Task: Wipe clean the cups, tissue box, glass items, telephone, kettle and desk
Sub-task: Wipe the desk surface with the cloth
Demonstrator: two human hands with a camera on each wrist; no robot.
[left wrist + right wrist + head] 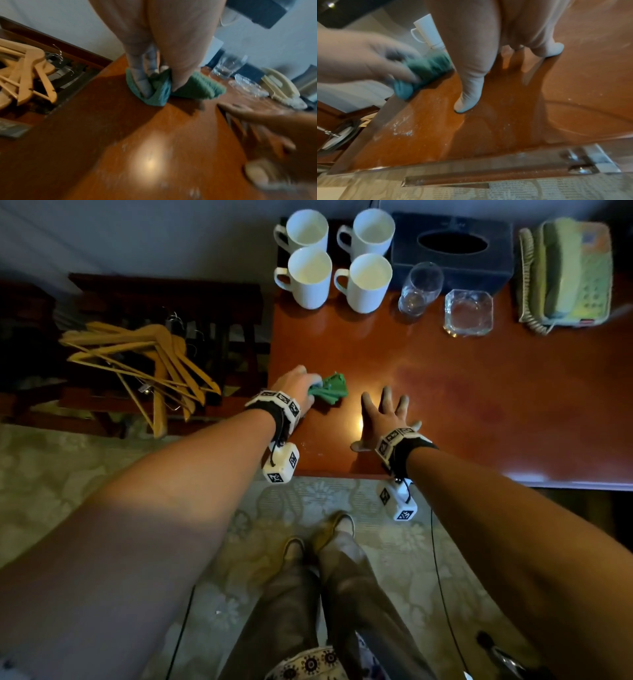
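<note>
My left hand (301,386) grips a bunched green cloth (329,390) against the brown desk (479,392) near its left edge; the left wrist view shows fingers curled into the cloth (197,86). My right hand (385,414) lies flat on the desk beside it, fingers spread, holding nothing. At the back stand several white cups (308,278), a dark tissue box (452,248), a clear drinking glass (419,289), a square glass dish (467,311) and a beige telephone (572,268). White specks (402,128) dot the desk near its front left corner.
A pile of wooden hangers (150,361) lies on a dark rack left of the desk. The desk's front edge (445,479) runs just behind my wrists. Patterned carpet (102,460) covers the floor below, where my legs and shoes stand.
</note>
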